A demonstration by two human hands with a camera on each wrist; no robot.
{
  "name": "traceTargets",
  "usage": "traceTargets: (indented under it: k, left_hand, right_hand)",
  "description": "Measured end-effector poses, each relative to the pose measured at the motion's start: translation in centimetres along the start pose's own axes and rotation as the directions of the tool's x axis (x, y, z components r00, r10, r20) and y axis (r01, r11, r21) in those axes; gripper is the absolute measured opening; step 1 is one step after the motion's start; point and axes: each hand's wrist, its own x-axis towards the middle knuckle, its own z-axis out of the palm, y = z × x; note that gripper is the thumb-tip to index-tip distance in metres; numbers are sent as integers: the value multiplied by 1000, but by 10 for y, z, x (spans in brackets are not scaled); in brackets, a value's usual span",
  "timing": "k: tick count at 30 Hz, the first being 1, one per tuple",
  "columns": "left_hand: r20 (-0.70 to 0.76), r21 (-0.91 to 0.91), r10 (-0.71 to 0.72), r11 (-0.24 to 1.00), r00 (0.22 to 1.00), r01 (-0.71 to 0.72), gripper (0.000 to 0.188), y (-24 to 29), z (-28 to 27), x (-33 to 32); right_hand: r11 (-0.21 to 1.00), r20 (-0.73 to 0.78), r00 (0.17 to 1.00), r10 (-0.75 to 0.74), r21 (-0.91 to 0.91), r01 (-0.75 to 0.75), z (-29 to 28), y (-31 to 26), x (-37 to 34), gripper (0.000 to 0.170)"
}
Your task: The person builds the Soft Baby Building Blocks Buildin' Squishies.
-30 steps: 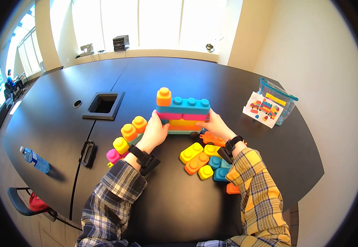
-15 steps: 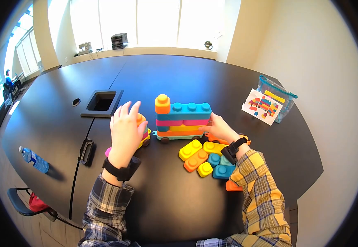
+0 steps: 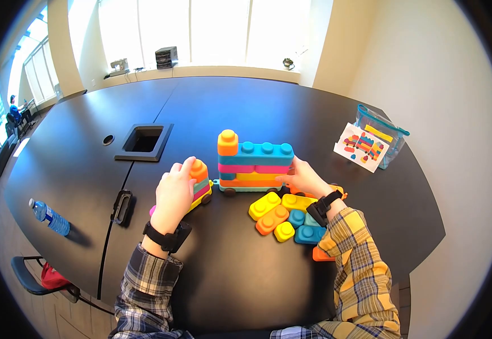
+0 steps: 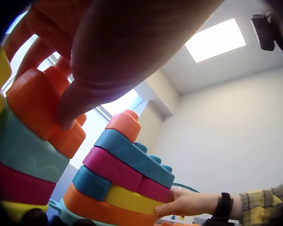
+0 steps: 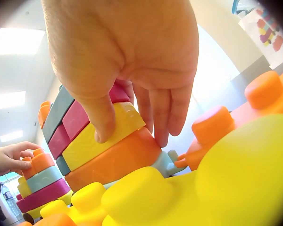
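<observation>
My left hand holds the orange block on top of the left toy train car, its thumb on the near face and fingers behind. Under that block sit light-teal, magenta and yellow layers. My right hand grips the right end of the middle train car, thumb on its yellow block, fingers on the far side. This car stacks orange, blue, yellow and magenta blocks, a long blue block and one upright orange block. Its pale-teal base has dark wheels and meets the left car's end.
Loose blocks, including a yellow one, lie before the middle car. An orange wheeled base sits partly behind my right wrist. A picture card leans on a clear bag. A water bottle stands left, near a table socket box.
My left hand has let go of the middle car's left end, moved left and come down onto the left car's orange block. My right hand stays at the middle car's right end.
</observation>
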Motion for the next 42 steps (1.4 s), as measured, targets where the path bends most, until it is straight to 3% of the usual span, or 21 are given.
traceTargets:
  k: [4, 5, 7, 8, 10, 11, 13, 16, 20, 22, 24, 26, 28, 32, 34, 35, 36, 40, 42]
  left_hand:
    - [38, -85, -10, 996, 999, 14, 60, 0, -4, -2]
    - [38, -86, -9, 996, 999, 13, 60, 3, -7, -4]
    - [-211, 123, 208, 975, 955, -185, 65, 18, -18, -11]
    - [-210, 120, 209, 975, 955, -187, 65, 23, -23, -14]
    - [-149, -92, 291, 948, 945, -306, 60, 32, -33, -23]
    - [-147, -106, 320, 936, 936, -337, 52, 39, -38, -29]
    - [-129, -163, 353, 914, 927, -371, 49, 46, -41, -39]
    - [-111, -228, 389, 886, 915, -404, 43, 58, -46, -53]
    - [-78, -266, 413, 868, 907, -419, 39, 60, -50, -66]
    - [-40, -267, 418, 871, 908, -412, 39, 58, -57, -71]
    - [-24, -234, 412, 883, 911, -406, 41, 54, -62, -77]
    - [-9, -204, 406, 894, 914, -399, 44, 52, -65, -83]
    - [68, -238, 395, 898, 916, -370, 55, 52, -67, -88]
    - [130, -354, 374, 882, 918, -309, 70, 54, -64, -95]
    - [235, -438, 384, 862, 893, -255, 82, 57, -61, -100]
    - [271, -435, 389, 866, 881, -248, 89, 58, -58, -102]
    - [261, -437, 415, 856, 872, -277, 86, 59, -54, -106]
    - [441, -400, 453, 872, 775, -282, 67, 64, -37, -118]
    - [490, -397, 451, 877, 746, -269, 63, 65, -24, -124]
  right_hand:
    - [992, 10, 992, -124, -9, 124, -10, 8, -4, 67]
    - [987, 8, 997, -83, -135, 83, -19, 11, -7, 70]
    - [936, 11, 999, 39, -351, -33, -43, 11, -14, 72]
    - [916, 26, 995, 95, -393, -77, -52, 15, -17, 67]
    - [809, 124, 962, 243, -573, -130, -73, 20, -28, 61]
    - [808, 123, 962, 244, -575, -132, -76, 21, -33, 61]
    - [689, 70, 937, 343, -696, -200, -78, 26, -44, 55]
    - [675, 29, 932, 361, -697, -240, -75, 38, -50, 52]
    - [727, -21, 963, 268, -652, -217, -75, 49, -57, 49]
    - [759, -72, 990, 123, -636, -140, -87, 55, -61, 48]
    - [765, -238, 969, 61, -612, -198, -98, 24, -80, 49]
    - [811, -315, 948, -49, -567, -146, -99, -1, -99, 51]
    - [927, -251, 965, -73, -374, -27, -88, -34, -120, 53]
    - [888, -1, 973, -229, -411, 208, -39, -75, -150, 54]
    - [848, 77, 955, -287, -443, 290, -8, -84, -161, 54]
    - [854, 140, 965, -221, -451, 261, 7, -86, -165, 53]
    - [840, 183, 935, -303, -413, 352, 22, -86, -167, 51]
    - [823, 329, 923, -201, -454, 341, 70, -75, -169, 47]
    - [816, 329, 921, -210, -460, 350, 80, -70, -169, 46]
